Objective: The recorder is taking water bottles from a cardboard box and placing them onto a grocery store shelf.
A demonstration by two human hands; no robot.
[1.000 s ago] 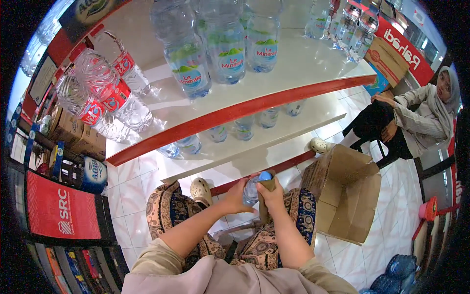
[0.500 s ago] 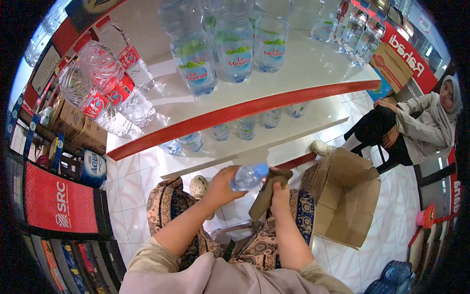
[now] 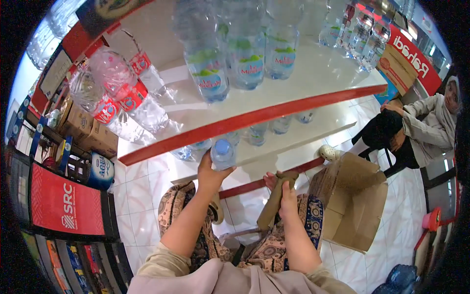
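My left hand (image 3: pixel 209 172) is closed around a small clear water bottle (image 3: pixel 223 155) with a blue cap, at the front of the lower shelf (image 3: pixel 303 139). The cap faces up toward me. A folded olive-brown cloth (image 3: pixel 272 206) is in my right hand (image 3: pixel 288 200), above my knees; the thumb lies along it and fingertips show on its far side. Several small bottles (image 3: pixel 258 133) stand on the lower shelf, partly hidden beneath the red-edged upper shelf (image 3: pixel 264 115). Larger bottles (image 3: pixel 246 66) with green and blue labels are on the upper shelf.
Red-labelled bottles (image 3: pixel 139 103) stand at the upper shelf's left end. An open cardboard box (image 3: pixel 350 220) sits on the tiled floor by my right knee. Beyond it a person (image 3: pixel 421 122) is seated. A red panel (image 3: pixel 66 201) and racked goods line the left side.
My left hand has carried the bottle away from the cloth, forward and left to the lower shelf. My right hand still has the cloth, its fingers now straighter. The view has shifted slightly.
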